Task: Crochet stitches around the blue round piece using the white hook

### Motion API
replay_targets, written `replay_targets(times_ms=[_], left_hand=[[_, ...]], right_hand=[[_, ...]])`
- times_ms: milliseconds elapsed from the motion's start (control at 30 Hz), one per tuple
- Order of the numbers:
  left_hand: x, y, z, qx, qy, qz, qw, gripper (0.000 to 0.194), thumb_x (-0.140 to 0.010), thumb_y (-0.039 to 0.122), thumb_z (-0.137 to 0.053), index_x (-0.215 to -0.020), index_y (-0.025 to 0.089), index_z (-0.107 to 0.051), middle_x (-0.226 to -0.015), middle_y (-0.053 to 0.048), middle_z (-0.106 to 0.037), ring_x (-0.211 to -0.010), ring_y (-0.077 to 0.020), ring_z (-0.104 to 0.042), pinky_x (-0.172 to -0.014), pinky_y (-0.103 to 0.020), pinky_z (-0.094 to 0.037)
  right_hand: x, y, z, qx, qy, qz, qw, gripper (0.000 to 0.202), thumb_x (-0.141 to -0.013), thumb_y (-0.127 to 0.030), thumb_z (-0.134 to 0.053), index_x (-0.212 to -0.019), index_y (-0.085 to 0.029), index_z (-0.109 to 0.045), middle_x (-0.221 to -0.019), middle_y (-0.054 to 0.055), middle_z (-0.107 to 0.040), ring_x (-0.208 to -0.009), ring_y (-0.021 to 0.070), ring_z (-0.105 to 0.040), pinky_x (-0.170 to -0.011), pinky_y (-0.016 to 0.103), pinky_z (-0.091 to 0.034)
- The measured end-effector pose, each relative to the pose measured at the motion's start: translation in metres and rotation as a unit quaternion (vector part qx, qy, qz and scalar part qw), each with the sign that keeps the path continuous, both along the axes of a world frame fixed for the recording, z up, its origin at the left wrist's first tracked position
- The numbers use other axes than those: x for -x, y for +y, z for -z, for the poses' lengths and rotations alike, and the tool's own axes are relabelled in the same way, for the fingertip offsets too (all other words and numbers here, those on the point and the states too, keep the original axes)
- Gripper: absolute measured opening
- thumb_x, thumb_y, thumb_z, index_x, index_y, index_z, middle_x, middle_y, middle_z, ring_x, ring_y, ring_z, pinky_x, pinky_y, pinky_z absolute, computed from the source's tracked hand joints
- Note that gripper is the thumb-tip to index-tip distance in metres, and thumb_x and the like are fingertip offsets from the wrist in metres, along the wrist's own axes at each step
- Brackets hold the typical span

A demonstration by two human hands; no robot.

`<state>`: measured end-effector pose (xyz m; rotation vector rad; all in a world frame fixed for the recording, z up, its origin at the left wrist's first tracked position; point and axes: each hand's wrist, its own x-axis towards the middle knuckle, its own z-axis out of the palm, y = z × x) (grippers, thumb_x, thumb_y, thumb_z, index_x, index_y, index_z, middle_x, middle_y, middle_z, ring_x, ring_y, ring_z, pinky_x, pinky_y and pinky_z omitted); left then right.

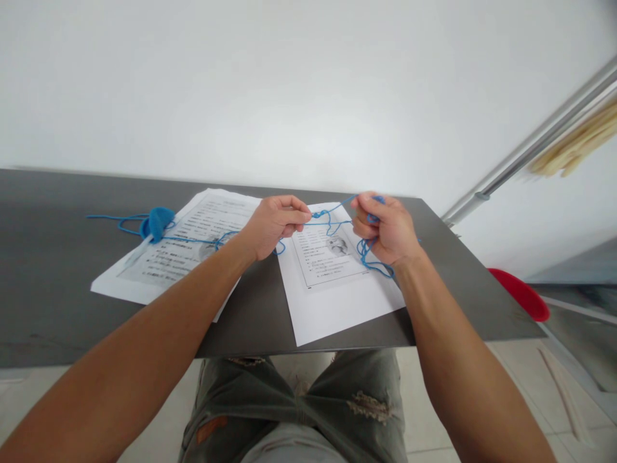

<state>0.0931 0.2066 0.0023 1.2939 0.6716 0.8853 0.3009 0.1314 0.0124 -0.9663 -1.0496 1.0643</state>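
Left hand [276, 226]: pinching blue yarn [319, 214] with thumb and forefinger pressed together
Right hand [387, 230]: curled closed around a strand and a small bunch of blue yarn, with loops hanging below
Yarn: strung between both hands above the right sheet [332, 302], tangled just beside the left fingertips
Round blue piece [158, 224]: at the left sheet [130, 286], near its upper left edge
Table [58, 257]: dark, under both printed sheets
Red seat [520, 296]: beyond the table's right edge
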Motion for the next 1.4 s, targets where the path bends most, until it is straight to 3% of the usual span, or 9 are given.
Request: replay_targets(times_ms=[167,267,333,567,767,967,1133,1267,1400], left_hand=[[-0.001,-0.002,-0.001,-0.004,0.01,0.008,1.0,0.01,-0.064,0.014,-0.081,-0.067,0.013,-0.071,-0.053,-0.001,-0.057,-0.046,-0.0045,-0.038,-0.044,-0.02,-0.018],[-0.001,-0.003,-0.001,-0.007,0.013,0.014,1.0,0.011,-0.064,0.015,-0.081,-0.068,0.013,-0.071,-0.053,-0.001,-0.057,-0.046,-0.0048,-0.038,-0.044,-0.02,-0.019],[-0.002,-0.003,-0.001,-0.012,0.015,0.016,1.0,0.012,-0.063,0.016,-0.082,-0.068,0.013,-0.071,-0.054,0.0,-0.057,-0.047,-0.0049,-0.039,-0.045,-0.02,-0.02],[0.001,-0.002,-0.002,-0.047,0.042,0.01,0.998,0.014,-0.06,0.015,-0.08,-0.071,0.014,-0.072,-0.056,0.001,-0.059,-0.05,-0.0064,-0.043,-0.047,-0.022,-0.025],[0.003,0.002,-0.001,-0.083,0.097,-0.02,0.992,0.011,-0.057,0.012,-0.075,-0.068,0.014,-0.075,-0.052,0.002,-0.06,-0.051,-0.0083,-0.044,-0.05,-0.024,-0.028],[0.001,0.004,0.003,-0.077,0.105,-0.022,0.991,0.006,-0.056,0.013,-0.07,-0.061,0.015,-0.07,-0.05,0.003,-0.055,-0.048,-0.007,-0.037,-0.049,-0.024,-0.022],[-0.001,0.001,0.002,-0.063,0.081,0.021,0.995,0.007,-0.056,0.014,-0.066,-0.063,0.016,-0.066,-0.062,-0.005,-0.07,-0.05,-0.0085,-0.043,-0.05,-0.026,-0.03],[-0.001,-0.002,0.002,-0.06,0.081,0.046,0.994,0.016,-0.06,0.016,-0.069,-0.076,0.017,-0.066,-0.061,-0.005,-0.07,-0.053,-0.0124,-0.053,-0.049,-0.024,-0.025],[-0.001,-0.005,0.003,-0.078,0.088,0.043,0.992,0.041,-0.059,0.018,-0.081,-0.098,0.018,-0.067,-0.068,0.0,-0.07,-0.052,-0.0096,-0.049,-0.049,-0.023,-0.025]], right_hand=[[0.011,-0.002,0.008,0.004,-0.15,0.067,0.986,0.041,-0.064,-0.05,-0.094,-0.069,-0.016,-0.071,-0.05,-0.006,-0.044,-0.046,0.0057,-0.032,-0.042,0.024,-0.019],[0.018,-0.002,0.012,0.018,-0.243,0.063,0.968,0.041,-0.064,-0.049,-0.095,-0.076,-0.014,-0.076,-0.057,-0.003,-0.057,-0.05,0.0071,-0.039,-0.045,0.024,-0.026],[0.02,-0.001,0.014,0.03,-0.269,0.06,0.961,0.041,-0.063,-0.047,-0.095,-0.077,-0.013,-0.077,-0.058,-0.002,-0.058,-0.05,0.0069,-0.039,-0.045,0.024,-0.026],[0.017,0.001,0.012,0.046,-0.129,0.055,0.989,0.028,-0.064,-0.035,-0.089,-0.072,-0.013,-0.074,-0.05,-0.007,-0.044,-0.046,0.0047,-0.031,-0.043,0.024,-0.017],[0.012,0.001,0.006,0.071,-0.002,-0.018,0.997,0.023,-0.064,-0.025,-0.084,-0.062,-0.016,-0.063,-0.051,-0.01,-0.036,-0.041,0.0016,-0.022,-0.041,0.023,-0.008],[0.009,-0.001,0.007,0.08,0.016,-0.054,0.995,0.022,-0.07,-0.027,-0.081,-0.064,-0.016,-0.062,-0.046,-0.012,-0.031,-0.038,0.0017,-0.021,-0.039,0.021,-0.01],[0.009,-0.002,0.006,0.078,0.019,-0.061,0.995,0.023,-0.07,-0.028,-0.08,-0.064,-0.016,-0.061,-0.043,-0.012,-0.032,-0.036,0.0019,-0.022,-0.039,0.021,-0.01],[0.01,-0.002,0.005,0.074,0.024,-0.074,0.994,0.024,-0.071,-0.029,-0.081,-0.065,-0.017,-0.061,-0.043,-0.012,-0.033,-0.036,0.002,-0.022,-0.039,0.02,-0.011],[0.011,-0.003,0.004,0.065,0.031,-0.082,0.994,0.025,-0.071,-0.03,-0.082,-0.065,-0.016,-0.062,-0.043,-0.012,-0.033,-0.036,0.0019,-0.023,-0.038,0.02,-0.011]])
